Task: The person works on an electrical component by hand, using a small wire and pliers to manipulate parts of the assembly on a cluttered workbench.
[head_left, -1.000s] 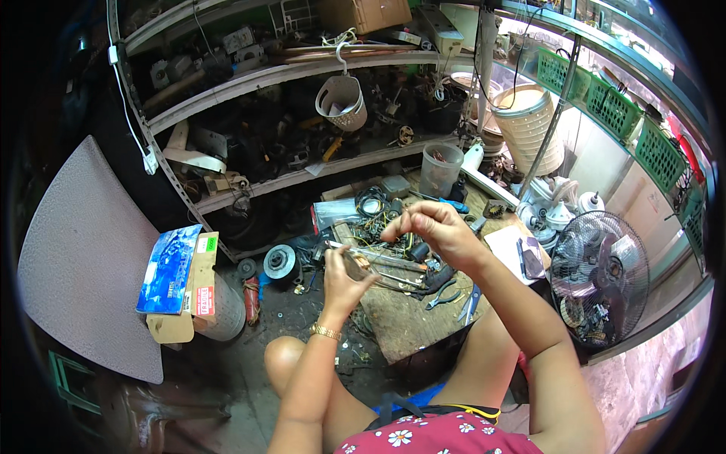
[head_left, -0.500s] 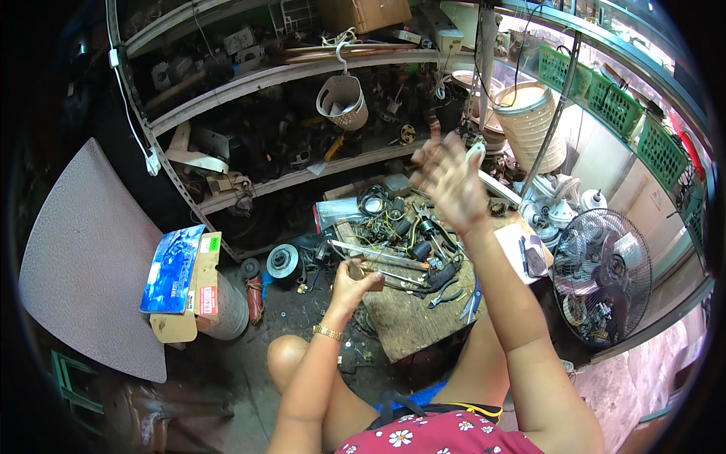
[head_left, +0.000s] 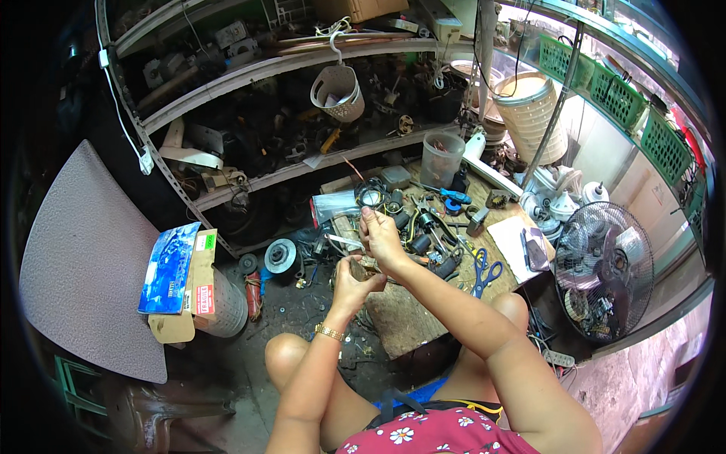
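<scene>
My left hand (head_left: pixel 352 289), with a gold watch band at the wrist, is closed around a small brown block-shaped piece (head_left: pixel 369 274). Directly above it, my right hand (head_left: pixel 383 240) is closed with thumb and fingers pinched together. What those fingers grip is hidden. Beyond them a thin reddish-brown rod (head_left: pixel 353 168) points up and left; whether it is in the hand I cannot tell. Under both hands stands a low wooden worktable (head_left: pixel 404 325) with a heap of cables, tools and motor parts. Blue-handled scissors (head_left: pixel 482 272) lie right of the heap.
On the table's far side is a clear plastic tub (head_left: pixel 442 157). A fan cage (head_left: pixel 603 268) with parts inside stands at right, a bucket with cardboard boxes (head_left: pixel 204 276) at left. Behind, a perforated basket (head_left: pixel 338 94) hangs from cluttered shelves (head_left: pixel 302 172).
My right hand has come down and left from above the table's far side to just above my left hand, its fingers closing. The clear tub and scissors show more fully. My left hand keeps its hold.
</scene>
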A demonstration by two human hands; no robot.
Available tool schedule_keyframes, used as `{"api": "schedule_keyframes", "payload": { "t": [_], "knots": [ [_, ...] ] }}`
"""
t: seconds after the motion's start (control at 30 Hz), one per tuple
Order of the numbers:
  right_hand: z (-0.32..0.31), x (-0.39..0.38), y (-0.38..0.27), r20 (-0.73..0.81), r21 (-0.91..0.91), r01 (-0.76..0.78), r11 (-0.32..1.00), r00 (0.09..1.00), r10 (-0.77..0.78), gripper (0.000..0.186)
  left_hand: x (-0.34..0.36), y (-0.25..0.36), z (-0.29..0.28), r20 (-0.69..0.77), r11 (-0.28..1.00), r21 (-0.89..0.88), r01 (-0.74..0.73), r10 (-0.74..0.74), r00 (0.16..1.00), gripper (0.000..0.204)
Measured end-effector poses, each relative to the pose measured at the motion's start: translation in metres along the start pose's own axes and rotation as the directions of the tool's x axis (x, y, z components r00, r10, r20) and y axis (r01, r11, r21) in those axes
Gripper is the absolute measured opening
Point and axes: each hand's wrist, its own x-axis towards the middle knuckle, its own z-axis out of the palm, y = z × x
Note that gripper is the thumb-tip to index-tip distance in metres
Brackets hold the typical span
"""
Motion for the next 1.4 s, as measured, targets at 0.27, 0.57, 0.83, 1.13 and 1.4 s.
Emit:
{"api": "schedule_keyframes", "payload": {
  "t": [0.27,0.57,0.83,1.13,1.4],
  "knots": [
    [-0.001,0.000,0.006,0.004,0.070,-0.014,0.997,1.000,0.014,0.046,-0.010,0.034,-0.001,0.051,0.926,0.265,-0.267,0.263,0.963,0.075],
    [-0.010,0.002,0.002,-0.090,-0.014,0.149,0.989,0.985,-0.150,0.039,-0.010,0.038,0.005,0.043,0.946,0.254,-0.203,0.198,0.979,0.075],
    [-0.059,-0.010,-0.061,0.862,-0.500,0.838,-0.217,0.507,-0.027,0.050,-0.003,0.029,-0.015,0.244,0.982,-0.177,0.062,-0.017,0.970,0.073],
    [-0.043,-0.003,-0.080,0.672,-0.636,0.771,-0.015,0.564,0.481,0.020,-0.004,0.031,-0.008,0.248,0.991,-0.129,0.022,0.011,0.969,0.075],
    [-0.034,-0.001,-0.067,0.633,-0.660,0.750,0.041,0.526,0.568,0.022,0.001,0.024,-0.018,0.231,0.991,-0.076,-0.112,0.127,0.965,0.077]
  ]
}}
